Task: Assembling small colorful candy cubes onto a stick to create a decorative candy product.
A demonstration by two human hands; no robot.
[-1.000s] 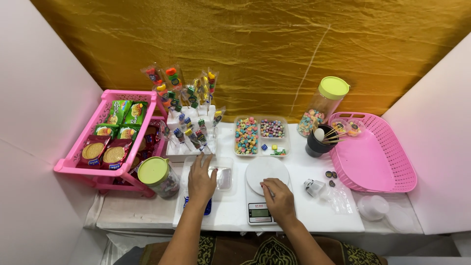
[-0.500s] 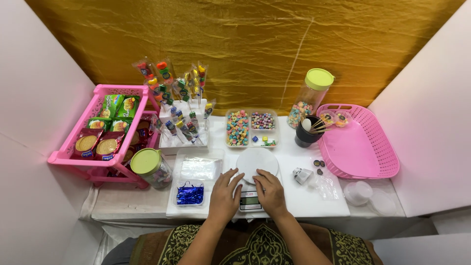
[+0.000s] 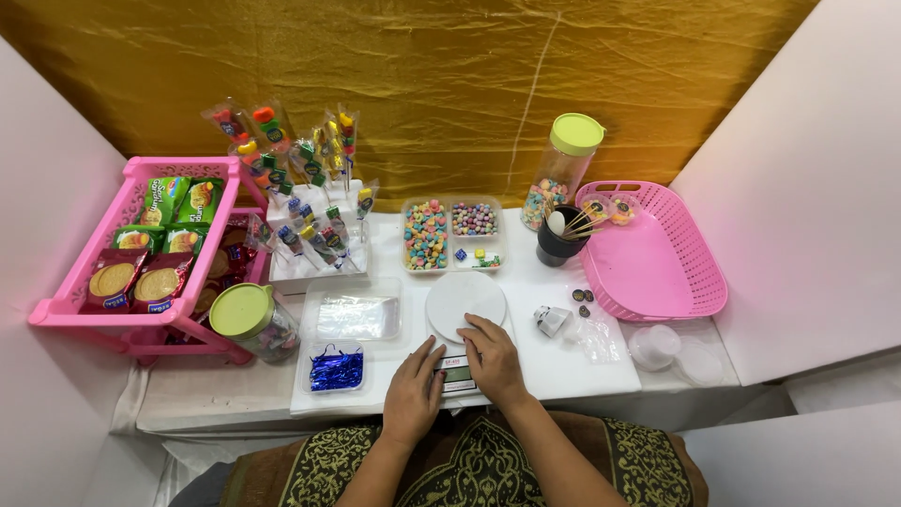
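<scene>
Gold crinkled cloth hangs behind a white table (image 3: 582,361) walled in by white panels. At the near edge a small white kitchen scale with a round platform (image 3: 465,302) sits between both hands: the left hand (image 3: 415,394) lies flat with fingers loosely together just beside the scale's display, and the right hand (image 3: 490,359) rests over the scale's front, fingertips touching the platform rim; neither pinches anything. Left of the scale lie a clear tray of plastic bags (image 3: 355,315) and a smaller clear tray of blue twist ties (image 3: 336,368), with a green-lidded jar (image 3: 251,321) beside them. Behind it stands a divided clear box of coloured candies (image 3: 450,232). A pink tiered rack (image 3: 141,249) holds biscuit packets. Wrapped candy skewers stand in a white block (image 3: 319,211). To the right are a black cup of sticks (image 3: 559,241), a tall green-lidded jar of cereal loops (image 3: 561,169) and a pink basket (image 3: 657,253). The display is partly hidden by the hands.
</scene>
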